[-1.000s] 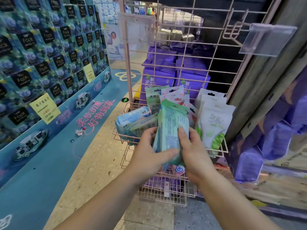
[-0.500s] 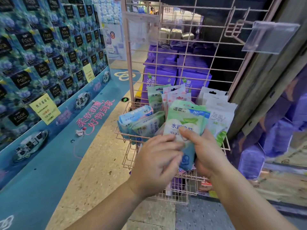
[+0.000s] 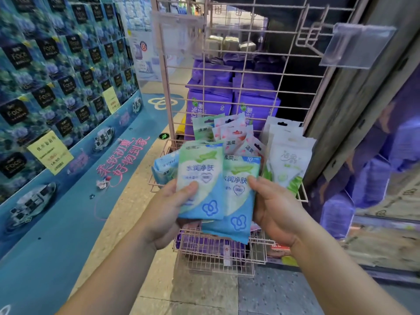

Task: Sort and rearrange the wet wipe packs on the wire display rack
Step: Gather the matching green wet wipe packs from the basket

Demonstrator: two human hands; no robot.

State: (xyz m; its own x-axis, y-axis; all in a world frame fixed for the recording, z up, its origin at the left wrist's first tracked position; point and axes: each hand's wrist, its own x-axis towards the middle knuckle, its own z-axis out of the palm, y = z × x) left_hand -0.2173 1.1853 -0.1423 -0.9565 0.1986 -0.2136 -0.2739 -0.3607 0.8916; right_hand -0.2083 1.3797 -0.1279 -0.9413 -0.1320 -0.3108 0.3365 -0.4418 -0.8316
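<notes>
I hold two green-and-blue wet wipe packs in front of the pink wire rack (image 3: 245,71). My left hand (image 3: 169,208) grips the left pack (image 3: 201,180), thumb on its face. My right hand (image 3: 276,208) grips the right pack (image 3: 238,201), which lies partly behind the left one. Both packs face me, upright. In the rack's basket behind them stand pink-and-white packs (image 3: 236,135), white-and-green packs (image 3: 287,160), a green pack (image 3: 204,130) and a light blue pack (image 3: 162,169) lying at the left.
A lower wire basket (image 3: 218,255) hangs under my hands. Purple tissue bundles (image 3: 209,105) are stacked behind the grid. A clear price-tag holder (image 3: 359,47) juts out at upper right. A blue display wall (image 3: 56,87) runs along the left, and a wooden post (image 3: 363,92) stands on the right.
The packs were turned from edge-on to face me, then split: my left hand now holds one and my right hand the other, fanned apart.
</notes>
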